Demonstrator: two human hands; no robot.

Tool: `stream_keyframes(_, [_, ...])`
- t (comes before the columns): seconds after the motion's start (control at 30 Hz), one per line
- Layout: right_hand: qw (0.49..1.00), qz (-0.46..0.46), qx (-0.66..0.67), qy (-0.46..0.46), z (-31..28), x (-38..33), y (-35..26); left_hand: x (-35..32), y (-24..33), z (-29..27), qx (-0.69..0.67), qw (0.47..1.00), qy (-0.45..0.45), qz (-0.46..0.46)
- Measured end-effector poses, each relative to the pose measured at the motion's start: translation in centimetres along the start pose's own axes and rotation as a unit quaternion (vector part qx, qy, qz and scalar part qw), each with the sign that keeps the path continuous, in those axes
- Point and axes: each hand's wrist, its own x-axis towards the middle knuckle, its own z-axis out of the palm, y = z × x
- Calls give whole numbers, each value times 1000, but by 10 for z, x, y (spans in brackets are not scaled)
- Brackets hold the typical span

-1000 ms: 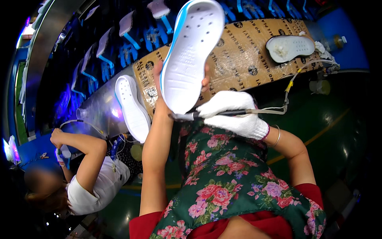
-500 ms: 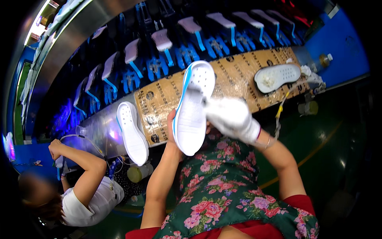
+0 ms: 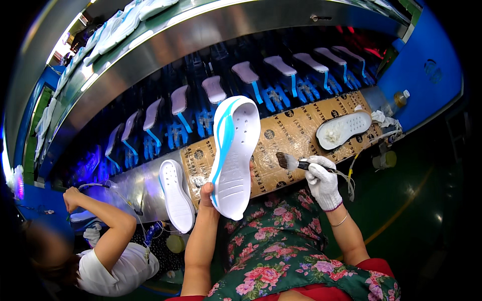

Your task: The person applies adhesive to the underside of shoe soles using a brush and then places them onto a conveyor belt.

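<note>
My bare left hand (image 3: 207, 194) grips a white shoe sole (image 3: 233, 173) with a blue side stripe by its heel half, hollow face toward me. My right hand (image 3: 324, 184), in a white knit glove, is closed round the dark handle of a brush (image 3: 288, 161). Its bristles point left, a little apart from the sole. To the left, a second white sole (image 3: 178, 200) leans over the bench's front edge. At right, a dark-edged sole (image 3: 351, 125) lies on the bench with white clumps in one end.
Printed cardboard (image 3: 301, 123) covers the bench. Behind it runs a row of pinkish foot-shaped pieces (image 3: 245, 72) with blue straps. A co-worker (image 3: 113, 261) sits at left, arm raised. A clear bottle (image 3: 400, 98) and a hose (image 3: 352, 173) are at right.
The brush hand has drawn back rightward and down from the sole; the brush now shows clearly. The sole has tilted, showing more of its blue side. My view has shifted upward.
</note>
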Motion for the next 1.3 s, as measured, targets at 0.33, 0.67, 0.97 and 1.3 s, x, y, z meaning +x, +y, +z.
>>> stream_keyframes(0.33, [990, -22, 132, 32, -15, 5, -2, 3, 9, 31, -44, 996, -54, -58])
stream_keyframes(0.67, [990, -41, 114, 69, -25, -6, -16, 38, 84, 107, -132, 935, -324, -50])
stream_keyframes(0.97, [997, 2, 40, 62, -11, -10, 23, 236, 170, 160, -181, 965, -158, 104])
stream_keyframes(1.3, [997, 27, 26, 64, -23, -13, 37, 254, 182, 174, 648, 652, 117, 374])
